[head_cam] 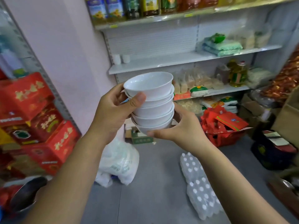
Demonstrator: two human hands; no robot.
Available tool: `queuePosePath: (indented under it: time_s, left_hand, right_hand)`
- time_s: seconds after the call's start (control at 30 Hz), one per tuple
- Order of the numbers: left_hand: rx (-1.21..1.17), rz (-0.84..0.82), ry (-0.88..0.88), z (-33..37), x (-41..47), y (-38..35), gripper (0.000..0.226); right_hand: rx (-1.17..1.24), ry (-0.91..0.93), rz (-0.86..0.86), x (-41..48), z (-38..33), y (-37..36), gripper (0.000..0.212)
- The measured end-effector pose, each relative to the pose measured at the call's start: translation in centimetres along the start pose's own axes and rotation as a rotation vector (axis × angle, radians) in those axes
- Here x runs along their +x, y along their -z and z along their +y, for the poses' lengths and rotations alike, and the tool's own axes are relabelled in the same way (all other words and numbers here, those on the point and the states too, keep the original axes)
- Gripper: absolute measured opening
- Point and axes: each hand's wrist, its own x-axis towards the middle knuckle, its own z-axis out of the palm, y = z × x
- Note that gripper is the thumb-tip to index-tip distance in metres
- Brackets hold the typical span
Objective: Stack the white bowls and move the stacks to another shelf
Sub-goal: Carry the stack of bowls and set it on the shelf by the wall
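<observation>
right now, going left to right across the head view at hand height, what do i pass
red boxes → left hand → stack of white bowls → right hand → pile of red packets

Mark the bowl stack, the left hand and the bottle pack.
bowl stack (153, 110), head view, middle bowl's side.
left hand (112, 114), head view, base of thumb.
bottle pack (199, 183), head view, wrap over the caps.

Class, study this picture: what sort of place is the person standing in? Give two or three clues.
Probably a small grocery shop or its stockroom. Metal shelves hold oil bottles and bagged foods, red boxes are stacked at the left, and a wrapped pack of bottles lies on the floor.
</observation>
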Motion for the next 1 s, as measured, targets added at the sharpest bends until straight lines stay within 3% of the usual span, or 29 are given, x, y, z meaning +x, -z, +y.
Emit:
queuePosePath:
  time_s: [0.3, 0.53, 0.77, 1.0]
  left_hand:
    - [-0.038, -0.025, -0.043, -4.3, 16.0, -5.4, 0.040]
    - [-0.063, 0.049, -0.060, -7.6, 27.8, -6.8, 0.051]
    - [-0.003, 0.104, -0.058, -11.3, 38.0, -3.6, 0.050]
    - [0.007, 0.047, -0.064, -15.4, 49.9, 1.8, 0.052]
  right_hand:
    - [-0.025, 0.025, 0.064, 14.5, 6.3, 6.0, 0.069]
    - [-0.081, 0.035, 0.009, 27.4, 10.2, 9.1, 0.071]
    - [-0.041, 0.011, -0.059, 38.6, 13.7, 6.7, 0.069]
    - [-0.017, -0.001, 0.020, 49.7, 17.3, 2.0, 0.069]
